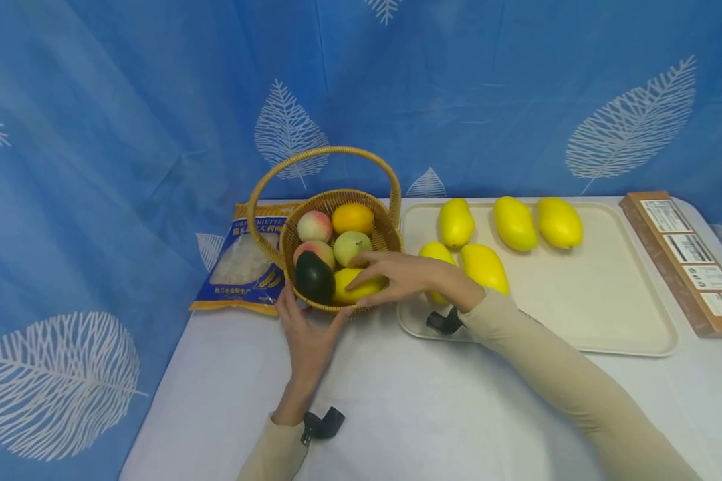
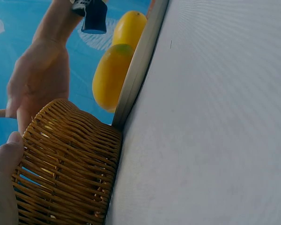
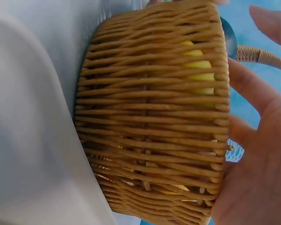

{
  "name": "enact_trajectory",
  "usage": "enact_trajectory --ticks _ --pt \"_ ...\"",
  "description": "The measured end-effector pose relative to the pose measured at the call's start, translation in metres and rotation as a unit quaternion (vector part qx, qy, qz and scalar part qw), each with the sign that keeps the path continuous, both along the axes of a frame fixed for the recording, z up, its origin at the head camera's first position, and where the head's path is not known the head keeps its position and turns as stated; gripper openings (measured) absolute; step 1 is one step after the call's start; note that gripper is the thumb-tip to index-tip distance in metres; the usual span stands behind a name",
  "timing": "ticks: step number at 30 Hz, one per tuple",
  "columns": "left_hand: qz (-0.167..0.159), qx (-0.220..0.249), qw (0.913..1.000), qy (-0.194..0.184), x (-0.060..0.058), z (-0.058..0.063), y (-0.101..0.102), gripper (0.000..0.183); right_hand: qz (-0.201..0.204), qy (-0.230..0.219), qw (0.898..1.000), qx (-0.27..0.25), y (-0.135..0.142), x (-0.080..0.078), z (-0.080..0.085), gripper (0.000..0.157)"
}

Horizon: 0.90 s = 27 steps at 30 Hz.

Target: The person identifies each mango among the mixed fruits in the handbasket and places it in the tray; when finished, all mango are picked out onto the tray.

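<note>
A wicker basket (image 1: 391, 234) with an arched handle holds two peaches (image 1: 315, 226), an orange-yellow fruit (image 1: 353, 218), a pale green round fruit (image 1: 350, 246), a dark green avocado (image 1: 314, 276) and a yellow mango (image 1: 355, 288). My left hand (image 1: 305, 341) grips the basket's near side, its thumb at the rim in the left wrist view. Over the right rim reaches my right hand (image 1: 406, 274), fingers bent around the mango inside. In the right wrist view the basket wall partly hides those fingertips, and yellow shows through the weave.
Right of the basket, a cream tray (image 1: 589, 294) carries several yellow mangoes (image 1: 515, 224). A blue pasta bag (image 1: 241, 260) lies left of the basket. Beyond the tray's right edge is a brown box (image 1: 688, 264) with white labels. A blue leaf-print curtain (image 1: 457, 87) hangs behind.
</note>
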<state>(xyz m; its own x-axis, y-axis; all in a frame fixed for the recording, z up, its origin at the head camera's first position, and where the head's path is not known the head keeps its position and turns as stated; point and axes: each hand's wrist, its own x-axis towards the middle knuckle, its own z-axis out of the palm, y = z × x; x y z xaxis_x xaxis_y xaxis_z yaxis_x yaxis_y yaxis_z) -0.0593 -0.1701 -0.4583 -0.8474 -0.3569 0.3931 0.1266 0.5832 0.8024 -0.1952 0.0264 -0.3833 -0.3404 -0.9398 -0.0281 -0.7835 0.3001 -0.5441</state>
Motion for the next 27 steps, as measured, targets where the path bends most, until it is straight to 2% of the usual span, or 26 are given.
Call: enact_trajectory --ticks 3,9,13,17,23,27 --pt "0.002 0.006 1.0000 -0.003 0.001 0.001 0.000 0.114 0.010 -0.003 1.000 -0.021 0.000 -0.003 -0.001 0.039" --pt "0.005 0.012 0.9999 -0.007 0.001 0.001 0.001 0.114 0.003 0.016 0.999 -0.044 0.005 -0.006 0.000 0.035" --pt "0.004 0.011 0.9999 -0.007 0.001 0.000 0.001 0.115 -0.001 0.032 0.998 -0.057 0.011 -0.007 0.011 0.033" --pt "0.000 0.012 0.9999 -0.002 0.000 0.000 0.002 0.115 -0.022 0.027 0.997 -0.074 0.021 -0.003 0.025 0.032" --pt "0.001 0.015 0.9999 -0.004 0.000 0.001 0.002 0.115 -0.040 0.030 0.994 -0.097 0.042 0.009 0.032 0.043" --pt "0.003 0.014 0.9999 -0.004 0.001 0.003 0.001 0.115 -0.049 0.004 0.994 -0.102 0.052 0.016 0.029 0.050"
